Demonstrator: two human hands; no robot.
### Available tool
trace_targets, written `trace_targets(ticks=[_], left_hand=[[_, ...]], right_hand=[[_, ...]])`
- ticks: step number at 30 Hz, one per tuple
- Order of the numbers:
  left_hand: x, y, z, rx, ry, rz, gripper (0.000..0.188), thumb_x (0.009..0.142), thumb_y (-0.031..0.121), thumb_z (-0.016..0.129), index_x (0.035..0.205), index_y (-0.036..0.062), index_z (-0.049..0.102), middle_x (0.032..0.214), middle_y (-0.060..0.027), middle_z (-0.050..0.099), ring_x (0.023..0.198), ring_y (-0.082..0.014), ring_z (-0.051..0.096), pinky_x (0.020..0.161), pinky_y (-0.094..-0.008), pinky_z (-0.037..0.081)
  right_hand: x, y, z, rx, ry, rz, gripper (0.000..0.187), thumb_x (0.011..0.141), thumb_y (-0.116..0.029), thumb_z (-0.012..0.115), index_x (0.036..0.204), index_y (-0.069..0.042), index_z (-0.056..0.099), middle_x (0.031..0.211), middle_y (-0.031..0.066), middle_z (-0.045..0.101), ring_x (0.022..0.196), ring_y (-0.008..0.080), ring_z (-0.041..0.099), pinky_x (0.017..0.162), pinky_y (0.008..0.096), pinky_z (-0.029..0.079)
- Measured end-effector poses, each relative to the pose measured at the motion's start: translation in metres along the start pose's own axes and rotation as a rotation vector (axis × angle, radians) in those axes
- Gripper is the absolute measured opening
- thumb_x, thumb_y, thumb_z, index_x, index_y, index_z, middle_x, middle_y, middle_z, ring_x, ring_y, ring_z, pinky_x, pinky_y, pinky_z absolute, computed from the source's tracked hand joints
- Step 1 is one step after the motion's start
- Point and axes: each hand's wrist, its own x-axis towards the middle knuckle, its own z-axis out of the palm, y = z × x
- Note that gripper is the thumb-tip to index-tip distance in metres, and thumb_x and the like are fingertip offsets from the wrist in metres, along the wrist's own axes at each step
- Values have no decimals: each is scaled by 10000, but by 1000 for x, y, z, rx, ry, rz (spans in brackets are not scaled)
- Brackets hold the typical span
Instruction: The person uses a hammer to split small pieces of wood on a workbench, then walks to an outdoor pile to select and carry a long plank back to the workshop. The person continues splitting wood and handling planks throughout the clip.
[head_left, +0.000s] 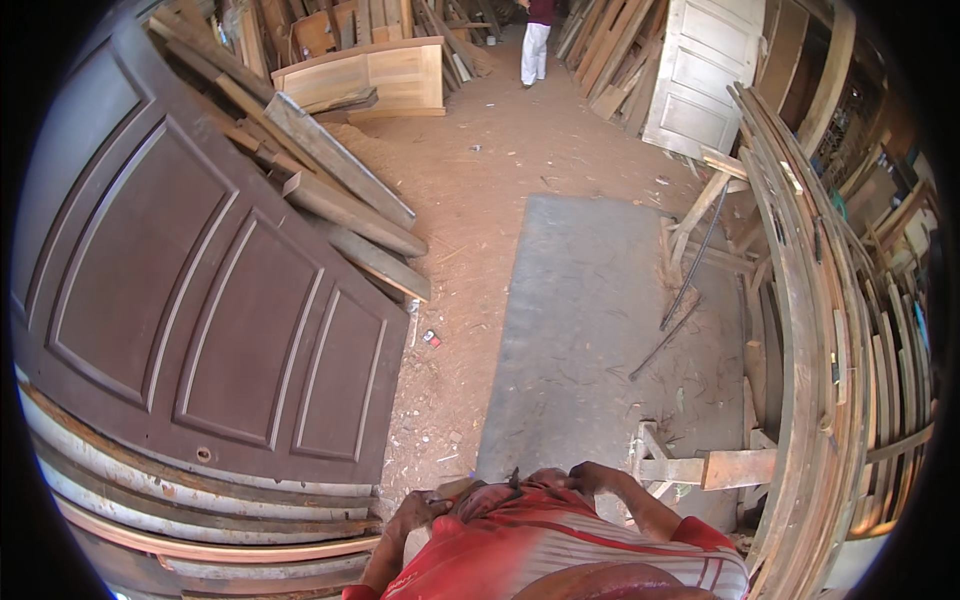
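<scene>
My left hand is at the left front of my red and white shirt, at waist height. Its fingers are curled in, beside a small brownish thing whose kind I cannot make out. At the right front of the shirt, my right hand is bent inward with its fingers closed against the cloth. What lies inside either grip is hidden by the hands and the shirt. Below the hands, a grey sheet is spread on the dirt floor.
A brown panelled door leans at left over stacked boards. Long planks lie on wooden trestles at right. Two dark rods rest near them. Farther off are a white door and a walking person.
</scene>
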Motion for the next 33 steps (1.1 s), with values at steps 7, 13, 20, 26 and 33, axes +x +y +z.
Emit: trace_targets(ticks=[7, 13, 20, 26, 33], left_hand=[[95, 63, -10, 59, 219, 269, 346, 895, 361, 519, 980, 29, 563, 821, -221, 634, 831, -388, 615, 741, -416, 477], [154, 170, -21, 79, 320, 282, 206, 891, 211, 528, 941, 12, 508, 672, -177, 607, 611, -313, 629, 554, -434, 492], [313, 228, -79, 317, 548, 463, 195, 836, 162, 522, 961, 13, 506, 742, -227, 627, 713, -414, 629, 611, -482, 495], [416, 294, -121, 495, 433, 456, 213, 799, 186, 567, 891, 13, 481, 738, -228, 616, 714, -415, 622, 579, -487, 463], [541, 307, -106, 1326, -320, 889, 244, 750, 308, 621, 792, 69, 646, 820, -168, 637, 832, -358, 613, 729, -428, 491]], right_hand=[[7, 49, -3, 271, 719, 14, 347, 904, -339, 541, 817, -11, 614, 718, 201, 619, 668, 312, 610, 636, 412, 473], [60, 111, -2, 242, 1074, 303, 323, 878, -313, 547, 816, -2, 605, 805, 245, 624, 792, 430, 601, 673, 465, 479], [128, 133, -65, 392, 728, 226, 371, 840, -389, 584, 825, -24, 651, 853, 223, 642, 822, 387, 619, 729, 450, 484], [152, 110, -153, 335, 990, 199, 399, 876, -401, 533, 867, -15, 629, 877, 232, 637, 837, 409, 603, 756, 456, 474], [194, 222, -158, 217, 890, 797, 377, 856, -415, 531, 966, -77, 658, 1050, 186, 635, 996, 349, 602, 852, 478, 463]])
